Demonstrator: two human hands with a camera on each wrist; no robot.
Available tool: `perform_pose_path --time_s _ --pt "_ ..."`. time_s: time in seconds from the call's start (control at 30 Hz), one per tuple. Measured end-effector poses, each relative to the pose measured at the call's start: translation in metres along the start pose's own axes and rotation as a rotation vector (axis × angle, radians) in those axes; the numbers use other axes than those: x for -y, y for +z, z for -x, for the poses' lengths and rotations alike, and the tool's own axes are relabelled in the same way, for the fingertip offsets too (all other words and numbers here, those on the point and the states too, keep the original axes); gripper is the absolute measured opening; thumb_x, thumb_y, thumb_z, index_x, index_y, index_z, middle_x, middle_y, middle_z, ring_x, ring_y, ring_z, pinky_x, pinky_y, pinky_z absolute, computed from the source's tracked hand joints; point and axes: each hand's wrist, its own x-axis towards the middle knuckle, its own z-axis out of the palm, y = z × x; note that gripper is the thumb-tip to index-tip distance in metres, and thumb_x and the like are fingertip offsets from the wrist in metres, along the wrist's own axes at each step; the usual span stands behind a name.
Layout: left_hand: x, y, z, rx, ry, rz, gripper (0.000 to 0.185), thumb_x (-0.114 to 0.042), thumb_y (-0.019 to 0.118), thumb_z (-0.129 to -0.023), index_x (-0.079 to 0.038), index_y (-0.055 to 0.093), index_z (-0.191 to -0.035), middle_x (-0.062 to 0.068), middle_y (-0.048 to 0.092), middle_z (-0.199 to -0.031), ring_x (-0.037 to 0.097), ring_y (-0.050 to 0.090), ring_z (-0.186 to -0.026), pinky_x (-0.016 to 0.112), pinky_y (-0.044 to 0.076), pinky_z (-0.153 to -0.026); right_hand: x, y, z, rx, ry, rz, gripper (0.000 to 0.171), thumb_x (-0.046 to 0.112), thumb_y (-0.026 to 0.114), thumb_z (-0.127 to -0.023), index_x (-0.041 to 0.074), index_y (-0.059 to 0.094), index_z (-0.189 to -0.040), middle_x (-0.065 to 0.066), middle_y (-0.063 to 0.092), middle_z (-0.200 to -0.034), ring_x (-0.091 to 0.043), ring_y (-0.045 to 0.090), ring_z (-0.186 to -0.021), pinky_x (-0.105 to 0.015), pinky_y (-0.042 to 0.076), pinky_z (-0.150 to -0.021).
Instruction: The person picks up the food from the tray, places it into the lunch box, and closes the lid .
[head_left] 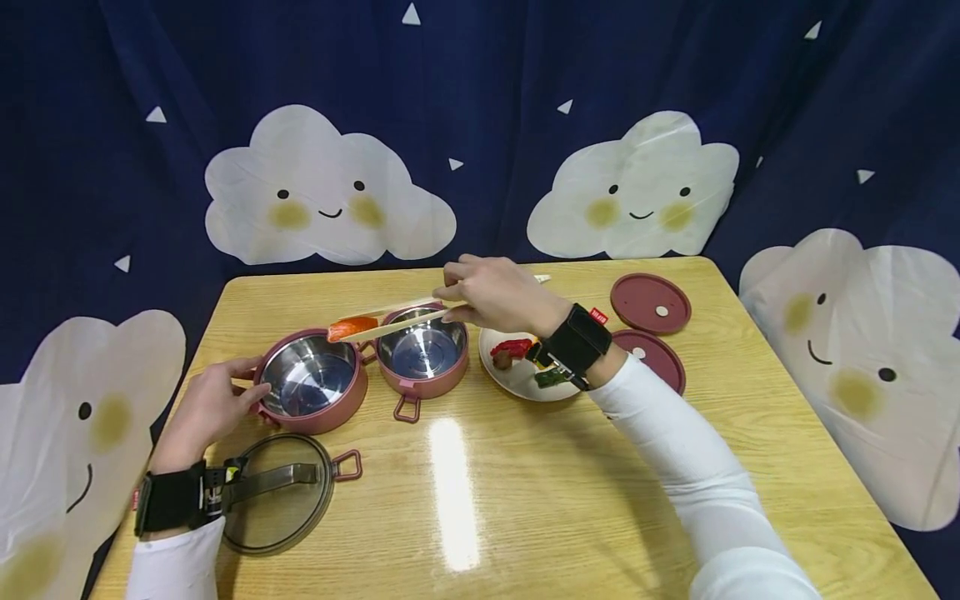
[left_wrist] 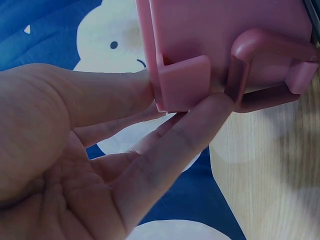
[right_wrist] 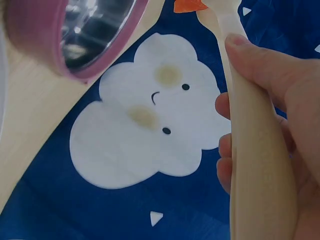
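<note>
My right hand (head_left: 457,298) grips light wooden tongs (head_left: 397,321), which pinch an orange piece of food (head_left: 351,328) just above the far rim of the left pink pot (head_left: 311,410). That pot's steel inside holds nothing. My left hand (head_left: 217,400) holds the pot at its left side. In the left wrist view the thumb and a finger (left_wrist: 200,122) press against the pot's pink handle mount (left_wrist: 182,82). The right wrist view shows the tongs (right_wrist: 255,165) in my right hand (right_wrist: 282,95), the orange piece (right_wrist: 187,5) at the top edge and a pot rim (right_wrist: 35,37).
A second pink pot (head_left: 422,379) stands to the right, touching the first. Next to it a white plate (head_left: 517,379) carries red and green food. Two maroon lids (head_left: 650,302) (head_left: 663,354) lie at the right. A glass lid (head_left: 277,500) lies near the front left edge.
</note>
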Motion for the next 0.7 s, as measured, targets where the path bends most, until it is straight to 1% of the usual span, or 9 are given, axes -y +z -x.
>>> perform_pose_path --time_s 0.13,0.27,0.5,0.7 --pt "0.000 0.000 0.000 -0.003 -0.006 -0.003 0.048 -0.007 0.069 -0.100 0.014 0.056 -0.141 0.042 0.064 -0.126 0.042 0.073 -0.089 0.027 0.052 -0.060 0.008 0.004 -0.013 -0.004 -0.027 -0.005 0.033 0.036 0.075 -0.098 0.018 0.079 -0.126 0.001 0.069 -0.103 -0.017 0.061 -0.089 -0.029 0.052 -0.072" --pt "0.001 0.000 0.000 -0.003 -0.009 -0.004 0.048 -0.007 0.069 -0.099 0.014 0.056 -0.141 0.042 0.063 -0.127 0.043 0.073 -0.090 0.027 0.053 -0.060 0.015 0.005 -0.025 0.006 -0.059 0.017 0.029 0.036 0.074 -0.099 0.019 0.080 -0.122 0.001 0.068 -0.102 -0.017 0.062 -0.092 -0.031 0.053 -0.073" --pt "0.001 0.000 0.000 -0.003 -0.004 -0.002 0.048 -0.007 0.069 -0.100 0.014 0.056 -0.141 0.042 0.064 -0.126 0.042 0.074 -0.089 0.026 0.052 -0.060 0.028 0.008 -0.047 0.062 -0.087 0.077 0.025 0.036 0.074 -0.099 0.022 0.079 -0.120 0.002 0.067 -0.103 -0.019 0.062 -0.095 -0.032 0.054 -0.075" --pt "0.002 0.000 -0.001 0.006 -0.013 -0.001 0.049 -0.008 0.069 -0.100 0.013 0.055 -0.142 0.042 0.064 -0.127 0.041 0.073 -0.089 0.026 0.053 -0.060 0.037 0.014 -0.063 0.115 -0.112 0.130 0.019 0.035 0.074 -0.100 0.023 0.079 -0.114 0.002 0.069 -0.107 -0.020 0.064 -0.098 -0.034 0.057 -0.078"
